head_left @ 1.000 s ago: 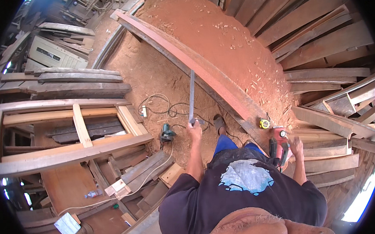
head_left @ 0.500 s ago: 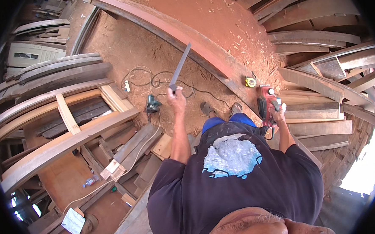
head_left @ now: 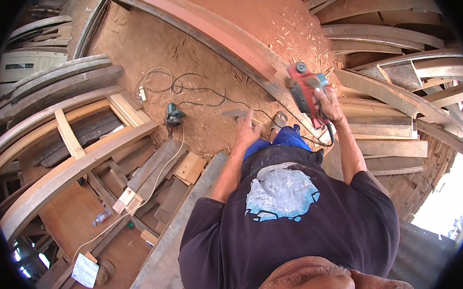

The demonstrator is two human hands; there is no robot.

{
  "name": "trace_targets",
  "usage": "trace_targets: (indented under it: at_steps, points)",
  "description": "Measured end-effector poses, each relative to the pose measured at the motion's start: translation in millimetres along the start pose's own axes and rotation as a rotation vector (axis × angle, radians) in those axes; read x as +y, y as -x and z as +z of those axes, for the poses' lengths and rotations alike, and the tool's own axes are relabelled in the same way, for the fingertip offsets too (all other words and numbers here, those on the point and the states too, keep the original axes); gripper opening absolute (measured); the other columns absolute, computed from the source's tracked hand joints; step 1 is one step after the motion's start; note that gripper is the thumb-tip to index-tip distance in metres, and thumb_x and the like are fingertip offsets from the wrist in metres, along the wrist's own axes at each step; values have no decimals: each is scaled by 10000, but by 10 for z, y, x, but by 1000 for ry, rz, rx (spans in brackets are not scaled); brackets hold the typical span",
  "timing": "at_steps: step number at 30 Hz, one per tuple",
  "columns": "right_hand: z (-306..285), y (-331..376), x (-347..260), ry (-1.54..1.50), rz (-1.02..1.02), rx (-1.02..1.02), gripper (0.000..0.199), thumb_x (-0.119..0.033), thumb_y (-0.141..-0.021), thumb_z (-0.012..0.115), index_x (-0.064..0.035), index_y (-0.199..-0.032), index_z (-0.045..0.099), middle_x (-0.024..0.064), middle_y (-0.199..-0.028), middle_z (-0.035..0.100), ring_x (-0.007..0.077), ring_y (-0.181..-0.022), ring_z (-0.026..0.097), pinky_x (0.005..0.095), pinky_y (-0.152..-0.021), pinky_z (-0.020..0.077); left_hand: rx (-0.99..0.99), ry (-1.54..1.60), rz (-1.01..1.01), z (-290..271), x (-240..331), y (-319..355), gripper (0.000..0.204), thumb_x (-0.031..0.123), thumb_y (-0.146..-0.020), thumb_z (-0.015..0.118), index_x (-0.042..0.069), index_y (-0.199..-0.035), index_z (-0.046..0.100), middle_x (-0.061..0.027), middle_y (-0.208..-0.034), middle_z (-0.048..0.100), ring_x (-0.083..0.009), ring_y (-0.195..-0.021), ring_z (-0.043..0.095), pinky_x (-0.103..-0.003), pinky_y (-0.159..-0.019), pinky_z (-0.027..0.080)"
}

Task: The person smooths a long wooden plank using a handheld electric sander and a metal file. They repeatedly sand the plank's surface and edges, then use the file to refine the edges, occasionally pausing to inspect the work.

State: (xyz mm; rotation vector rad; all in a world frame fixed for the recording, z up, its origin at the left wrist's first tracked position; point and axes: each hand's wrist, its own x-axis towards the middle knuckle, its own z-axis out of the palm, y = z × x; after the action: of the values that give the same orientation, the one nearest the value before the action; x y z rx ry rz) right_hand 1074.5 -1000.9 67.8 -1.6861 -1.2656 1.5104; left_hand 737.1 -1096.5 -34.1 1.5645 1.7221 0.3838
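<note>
In my right hand (head_left: 330, 105) is a red and black electric hand planer (head_left: 305, 93), gripped by its handle and raised at the right end of a long reddish plank (head_left: 220, 38). A dark cord hangs from its rear. My left hand (head_left: 247, 129) is in front of my body, smeared by motion. A flat grey blade-like tool (head_left: 233, 113) shows at its fingertips, mostly foreshortened; the grip on it is partly hidden. On the shavings to the left stands a small green power tool (head_left: 174, 116).
Dark cords (head_left: 203, 101) loop over the ground near my sandalled foot (head_left: 279, 121). At the left lies a wooden frame (head_left: 68, 133); stacked boards (head_left: 388, 146) rise on the right. A plastic bottle (head_left: 102, 216) and white sheet (head_left: 85, 271) lie at lower left.
My right hand has lifted the planer up and left. My left hand has come right and nearer my body, the grey blade turning from upright to sideways. The yellow tape measure is no longer visible.
</note>
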Motion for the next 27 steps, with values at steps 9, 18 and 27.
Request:
trace_targets:
  at_steps: [9, 18, 27]
  points:
    - [398, -444, -265, 189, -122, -246, 538, -504, -1014, 505, 11, -905, 615, 73, -695, 593, 168, -622, 577, 351, -591, 477, -517, -317, -4, 645, 617, -98, 891, 478, -830, 709, 276, -1595, 298, -338, -1494, 341, -524, -1339, 366, -588, -1121, 316]
    - [873, -1070, -561, 391, -145, -246, 639, -558, -954, 536, 52, -1102, 651, 263, -880, 686, 388, -860, 683, 479, -809, 513, -454, -111, -58, 1471, 286, -584, 961, 513, -807, 726, 174, -1587, 280, -342, -1539, 300, -511, -1410, 305, -563, -1165, 274]
    - [1426, -1759, -1048, 352, -215, -212, 656, -596, -961, 518, 43, -1036, 647, 226, -768, 646, 356, -775, 656, 471, -748, 502, -615, -148, -118, 1519, 170, -855, 831, 489, -823, 710, 132, -1516, 425, -237, -1571, 360, -443, -1467, 293, -493, -1211, 264]
